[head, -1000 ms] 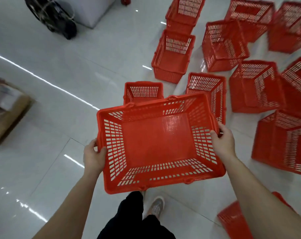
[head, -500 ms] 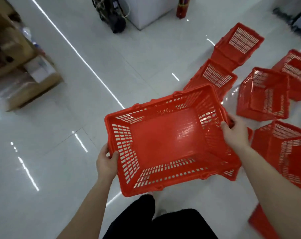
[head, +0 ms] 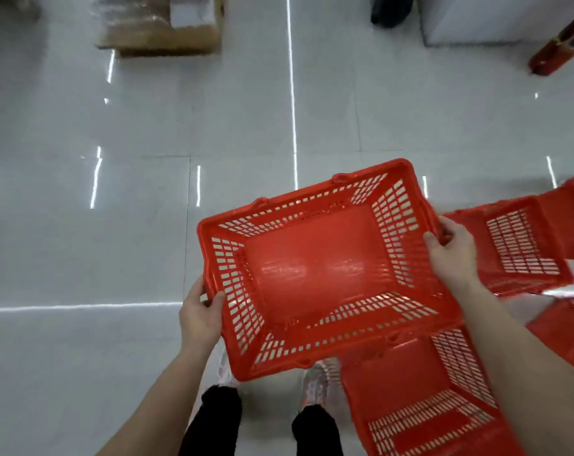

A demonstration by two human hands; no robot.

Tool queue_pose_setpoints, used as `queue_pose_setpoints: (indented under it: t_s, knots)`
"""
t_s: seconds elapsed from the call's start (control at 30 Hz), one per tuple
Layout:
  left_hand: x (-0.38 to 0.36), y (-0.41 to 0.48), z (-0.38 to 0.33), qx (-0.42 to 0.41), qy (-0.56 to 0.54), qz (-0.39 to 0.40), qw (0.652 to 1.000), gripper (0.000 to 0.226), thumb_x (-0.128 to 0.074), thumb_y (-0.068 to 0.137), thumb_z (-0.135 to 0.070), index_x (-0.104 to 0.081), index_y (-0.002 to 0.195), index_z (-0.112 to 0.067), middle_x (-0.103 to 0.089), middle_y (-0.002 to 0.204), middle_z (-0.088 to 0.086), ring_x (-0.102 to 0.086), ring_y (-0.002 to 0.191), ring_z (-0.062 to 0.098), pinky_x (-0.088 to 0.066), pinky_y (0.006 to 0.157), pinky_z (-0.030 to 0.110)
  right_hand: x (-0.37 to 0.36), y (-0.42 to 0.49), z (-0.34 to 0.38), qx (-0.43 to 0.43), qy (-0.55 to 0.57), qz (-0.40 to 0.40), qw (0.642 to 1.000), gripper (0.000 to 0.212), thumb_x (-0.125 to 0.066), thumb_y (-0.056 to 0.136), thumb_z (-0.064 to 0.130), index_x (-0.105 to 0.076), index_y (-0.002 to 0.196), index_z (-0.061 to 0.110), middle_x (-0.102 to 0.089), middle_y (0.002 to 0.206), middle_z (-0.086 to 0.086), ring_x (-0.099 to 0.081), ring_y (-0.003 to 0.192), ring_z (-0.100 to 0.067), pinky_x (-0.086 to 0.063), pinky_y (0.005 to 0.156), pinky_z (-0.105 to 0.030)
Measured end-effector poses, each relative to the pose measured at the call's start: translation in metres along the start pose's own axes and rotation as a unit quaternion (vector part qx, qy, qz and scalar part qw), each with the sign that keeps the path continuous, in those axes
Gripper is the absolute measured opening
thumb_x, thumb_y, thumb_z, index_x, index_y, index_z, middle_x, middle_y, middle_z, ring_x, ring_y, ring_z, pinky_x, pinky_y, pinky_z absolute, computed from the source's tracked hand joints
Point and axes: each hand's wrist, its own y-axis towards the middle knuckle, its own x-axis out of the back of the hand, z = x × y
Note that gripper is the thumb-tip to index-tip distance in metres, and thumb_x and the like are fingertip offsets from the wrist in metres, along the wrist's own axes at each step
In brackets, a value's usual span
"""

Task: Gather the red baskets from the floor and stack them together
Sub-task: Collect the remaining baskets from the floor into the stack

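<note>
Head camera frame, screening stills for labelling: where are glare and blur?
Head view: bright light streaks glare off the glossy floor; the held basket is fairly sharp, with sheen on its base; the cardboard box at top and the basket at right are smeared by motion blur.

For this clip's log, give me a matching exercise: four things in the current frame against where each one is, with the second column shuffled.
Things
1. red slotted plastic basket in the middle
2. brown cardboard box
3. red cylinder with a dark band
4. red slotted plastic basket at bottom right

Places
A. top right corner of the view
B. on the floor by the person's feet
C. gripped at its short ends by the left hand and right hand
D. on the floor, top left

Pairs: 1-C, 2-D, 3-A, 4-B
</note>
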Motion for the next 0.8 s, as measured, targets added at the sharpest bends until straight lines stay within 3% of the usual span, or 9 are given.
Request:
queue_pose_setpoints:
  t_s: [0.13,0.23,0.33,0.5,0.57,0.67,0.73,0.8]
  knots:
    - [-0.048,0.0,0.047,0.044,-0.007,-0.032,0.999,0.029,-0.064,0.094,-0.021,-0.06,0.119,-0.035,-0.071,0.091,-0.015,-0.071,0.071,0.005,-0.056,0.055,0.022,-0.039,0.049,-0.029,0.044,-0.012,0.025,0.999,0.035,-0.063,0.091,0.005,-0.066,0.126,0.002,-0.069,0.119,-0.018,-0.064,0.109,-0.029,-0.047,0.099,-0.035]
    - [-0.074,0.005,0.081,0.075,0.002,-0.045,0.996,0.026,-0.064,0.094,-0.021,-0.06,0.116,-0.034,-0.07,0.095,-0.013,-0.072,0.074,0.009,-0.06,0.063,0.03,-0.071,0.07,-0.051,0.073,-0.027,0.049,0.996,0.034,-0.062,0.091,0.003,-0.066,0.125,0.002,-0.069,0.117,-0.018,-0.064,0.107,-0.029,-0.046,0.094,-0.032]
    - [-0.093,0.01,0.116,0.074,0.019,-0.049,0.996,0.023,-0.064,0.095,-0.024,-0.059,0.114,-0.037,-0.069,0.092,-0.016,-0.07,0.072,0.002,-0.057,0.058,0.021,-0.107,0.078,-0.079,0.076,-0.028,0.066,0.995,0.034,-0.063,0.09,0.004,-0.067,0.124,0.003,-0.07,0.116,-0.017,-0.065,0.107,-0.032,-0.047,0.095,-0.034]
    - [-0.117,0.047,0.154,0.076,0.059,-0.007,0.995,0.035,-0.066,0.092,-0.034,-0.057,0.126,-0.028,-0.07,0.107,-0.008,-0.072,0.083,0.01,-0.06,0.071,0.035,-0.159,0.084,-0.121,0.047,0.011,0.089,0.995,0.048,-0.068,0.081,0.025,-0.062,0.128,0.017,-0.064,0.106,0.008,-0.062,0.097,-0.011,-0.044,0.089,-0.026]
    - [-0.121,0.055,0.155,0.069,0.083,0.025,0.994,0.053,-0.068,0.091,-0.037,-0.048,0.137,-0.021,-0.065,0.127,0.0,-0.069,0.098,0.015,-0.055,0.071,0.027,-0.166,0.081,-0.133,0.055,-0.022,0.081,0.995,0.054,-0.068,0.077,0.031,-0.059,0.126,0.012,-0.067,0.106,-0.002,-0.063,0.097,-0.021,-0.045,0.086,-0.03]
    - [-0.119,0.048,0.135,0.075,0.147,0.041,0.985,0.083,-0.07,0.088,-0.044,-0.028,0.152,-0.012,-0.042,0.153,0.006,-0.051,0.129,0.027,-0.047,0.093,0.039,-0.155,0.06,-0.148,0.045,-0.11,0.094,0.988,0.066,-0.068,0.08,0.04,-0.054,0.133,0.002,-0.06,0.125,-0.027,-0.055,0.117,-0.044,-0.043,0.1,-0.045]
    - [-0.115,0.037,0.117,0.048,0.16,0.049,0.985,0.079,-0.07,0.087,-0.044,-0.032,0.151,-0.017,-0.044,0.15,-0.002,-0.049,0.13,0.024,-0.044,0.097,0.041,-0.143,0.038,-0.155,0.01,-0.125,0.115,0.985,0.074,-0.072,0.085,0.04,-0.047,0.144,0.003,-0.051,0.138,-0.027,-0.048,0.126,-0.045,-0.038,0.107,-0.046]
    - [-0.115,0.017,0.085,-0.006,0.16,0.076,0.984,0.049,-0.071,0.087,-0.042,-0.051,0.132,-0.036,-0.056,0.126,-0.029,-0.058,0.114,0.007,-0.045,0.086,0.028,-0.108,0.005,-0.16,-0.035,-0.117,0.112,0.986,0.076,-0.074,0.085,0.038,-0.045,0.147,0.004,-0.049,0.143,-0.025,-0.046,0.131,-0.043,-0.035,0.11,-0.046]
